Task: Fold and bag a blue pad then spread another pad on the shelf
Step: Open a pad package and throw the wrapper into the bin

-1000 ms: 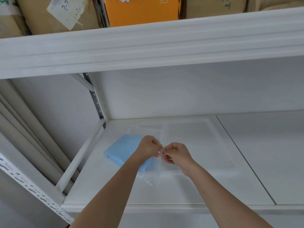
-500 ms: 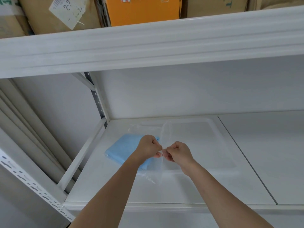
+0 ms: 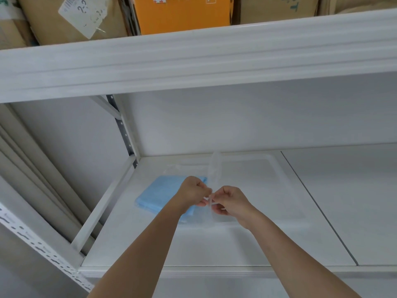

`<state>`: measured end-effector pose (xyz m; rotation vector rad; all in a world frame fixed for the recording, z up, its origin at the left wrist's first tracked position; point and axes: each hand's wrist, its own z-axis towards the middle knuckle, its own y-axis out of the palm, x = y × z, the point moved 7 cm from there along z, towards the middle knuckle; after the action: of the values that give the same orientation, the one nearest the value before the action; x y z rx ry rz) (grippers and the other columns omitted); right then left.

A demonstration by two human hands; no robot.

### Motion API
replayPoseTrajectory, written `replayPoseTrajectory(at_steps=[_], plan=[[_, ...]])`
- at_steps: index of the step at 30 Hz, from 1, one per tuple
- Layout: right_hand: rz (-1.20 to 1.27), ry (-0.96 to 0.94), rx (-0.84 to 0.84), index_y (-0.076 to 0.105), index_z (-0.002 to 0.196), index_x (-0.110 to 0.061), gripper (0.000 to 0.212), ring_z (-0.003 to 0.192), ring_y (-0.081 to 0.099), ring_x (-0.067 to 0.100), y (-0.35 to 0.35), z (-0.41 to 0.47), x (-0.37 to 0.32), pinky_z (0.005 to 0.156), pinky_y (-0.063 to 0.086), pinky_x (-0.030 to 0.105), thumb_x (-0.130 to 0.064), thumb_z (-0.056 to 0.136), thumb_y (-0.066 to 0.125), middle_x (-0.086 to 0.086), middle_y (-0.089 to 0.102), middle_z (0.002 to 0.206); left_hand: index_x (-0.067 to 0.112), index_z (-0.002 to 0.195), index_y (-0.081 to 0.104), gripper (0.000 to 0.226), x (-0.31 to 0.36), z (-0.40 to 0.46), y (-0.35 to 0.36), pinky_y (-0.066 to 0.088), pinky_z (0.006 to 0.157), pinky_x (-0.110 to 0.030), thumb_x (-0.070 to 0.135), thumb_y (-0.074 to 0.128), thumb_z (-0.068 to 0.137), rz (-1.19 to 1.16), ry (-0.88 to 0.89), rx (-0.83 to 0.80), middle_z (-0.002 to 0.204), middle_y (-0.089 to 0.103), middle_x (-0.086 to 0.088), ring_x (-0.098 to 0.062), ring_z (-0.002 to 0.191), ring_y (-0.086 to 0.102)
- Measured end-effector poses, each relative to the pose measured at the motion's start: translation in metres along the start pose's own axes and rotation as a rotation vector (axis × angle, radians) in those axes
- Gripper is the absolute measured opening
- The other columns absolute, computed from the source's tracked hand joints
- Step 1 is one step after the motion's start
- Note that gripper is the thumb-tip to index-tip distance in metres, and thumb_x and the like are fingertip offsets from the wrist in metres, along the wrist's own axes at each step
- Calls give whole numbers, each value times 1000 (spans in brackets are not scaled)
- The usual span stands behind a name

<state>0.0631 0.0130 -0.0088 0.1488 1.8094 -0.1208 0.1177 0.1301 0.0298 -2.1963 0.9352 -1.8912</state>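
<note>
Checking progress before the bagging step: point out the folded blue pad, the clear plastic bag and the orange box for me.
folded blue pad (image 3: pixel 159 195): head view, on its flat top face.
clear plastic bag (image 3: pixel 214 168): head view, on the raised upper part above the hands.
orange box (image 3: pixel 182 15): head view, on its front face.

Both hands (image 3: pixel 211 200) on clear bag (image 3: pixel 214 168)

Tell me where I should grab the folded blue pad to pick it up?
Probably the blue pad by its bare left edge, coming from the left. It lies flat on the shelf; both the left hand and right hand, pinching the clear bag, cover its right side.
</note>
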Motion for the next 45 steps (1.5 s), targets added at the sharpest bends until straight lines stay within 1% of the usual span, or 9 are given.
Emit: replayPoseTrajectory(at_steps=[5, 13, 18, 20, 22, 28, 33, 39, 45], plan=[[-2, 4, 19, 60, 80, -3, 13, 69, 65, 19, -3, 1, 3, 75, 59, 32, -10, 87, 66, 14, 67, 79, 4, 73, 60, 16, -4, -4, 5, 60, 71, -29, 6, 58, 89, -5, -34, -79, 88, 70, -16, -24, 71, 69], [8, 18, 80, 49, 77, -6, 14, 68, 67, 24, -4, 4, 3, 74, 60, 36, 0, 86, 58, 18, 70, 83, 6, 74, 51, 14, -3, -2, -5, 61, 64, -28, 2, 59, 85, -30, -24, 26, 77, 61, -17, -24, 61, 67], [-26, 137, -22, 54, 89, -7, 22, 72, 69, 22, 5, -4, 6, 76, 58, 33, -27, 90, 61, 8, 68, 90, 9, 70, 47, 18, 0, 2, -15, 59, 74, -46, -1, 58, 81, -1, 43, 135, 72, 46, -15, -20, 51, 67], [-81, 160, -98, 57, 90, -8, 29, 76, 70, 20, 8, -6, 8, 77, 58, 30, -36, 87, 64, 6, 69, 95, 8, 70, 49, 17, 1, 3, -18, 59, 73, -44, -2, 57, 82, -22, 61, 177, 72, 47, -15, -16, 49, 67], [-79, 134, -138, 57, 89, -8, 22, 78, 70, 18, 11, -5, 9, 82, 56, 31, -29, 89, 63, 8, 70, 99, 6, 75, 54, 12, 2, 3, -16, 60, 71, -39, -2, 58, 83, -50, 64, 167, 74, 53, -16, -17, 51, 67], [-52, 81, -64, 58, 87, -6, 11, 77, 69, 18, 2, -1, 8, 83, 55, 33, -16, 90, 61, 10, 68, 88, 1, 85, 61, 9, -5, -4, 2, 60, 69, -27, 10, 60, 88, 35, -49, -44, 79, 67, -11, -20, 63, 67], [-77, 80, -51, 59, 85, -5, 10, 77, 69, 19, -1, -1, 8, 81, 56, 32, -13, 87, 64, 15, 70, 88, -4, 84, 66, 10, -5, -9, 10, 60, 70, -27, 2, 58, 86, 52, -79, -158, 83, 71, -14, -21, 69, 71], [-71, 82, 9, 51, 67, -8, 18, 71, 69, 21, -5, 2, 8, 75, 56, 32, -6, 83, 58, 18, 70, 82, 2, 66, 54, 20, -5, -6, 4, 60, 62, -24, 2, 61, 84, 6, -96, -81, 75, 68, -16, -20, 59, 70], [-156, 125, 93, 46, 69, -10, 17, 61, 62, 16, -13, 5, 13, 57, 51, 21, -11, 83, 55, 11, 71, 82, 7, 69, 46, 16, -6, -2, -8, 58, 56, -21, 7, 55, 83, -32, -78, 55, 75, 64, -21, -18, 53, 68]])
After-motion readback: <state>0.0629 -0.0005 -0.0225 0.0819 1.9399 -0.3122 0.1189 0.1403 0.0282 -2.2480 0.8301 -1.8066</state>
